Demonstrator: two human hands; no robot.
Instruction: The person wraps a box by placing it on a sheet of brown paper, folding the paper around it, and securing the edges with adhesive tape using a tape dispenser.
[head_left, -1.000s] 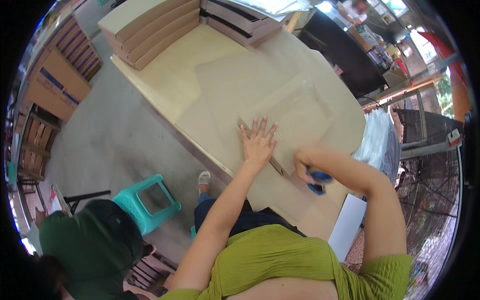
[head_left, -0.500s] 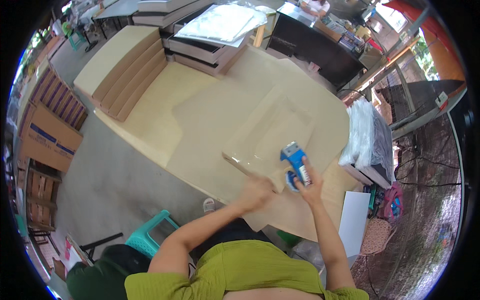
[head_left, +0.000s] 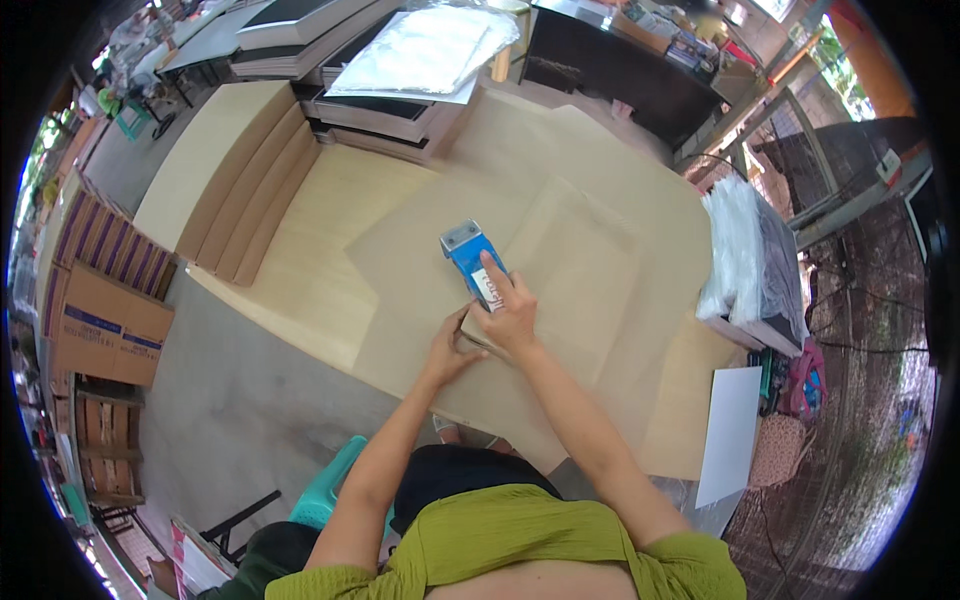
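Note:
My right hand [head_left: 512, 312] grips a blue tape dispenser [head_left: 468, 255] and presses it onto a flat brown paper-wrapped package [head_left: 575, 270] on the wooden table [head_left: 300, 260]. Its index finger lies along the top of the dispenser. My left hand [head_left: 450, 345] rests just beside it, fingers pinching the near edge of the package. Large sheets of brown paper [head_left: 420, 250] lie spread under the package.
Flat cardboard stacks [head_left: 225, 175] sit at the table's left end, dark flat stacks topped with clear plastic bags [head_left: 420, 50] at the back. A pile of plastic bags [head_left: 740, 250] is on the right, a white sheet [head_left: 730, 430] near right, a teal stool [head_left: 330, 480] below, cartons [head_left: 100, 320] left.
My right hand has slid the dispenser from the package's right side to its left, farther from me. My left hand moved off the flat top to the near edge.

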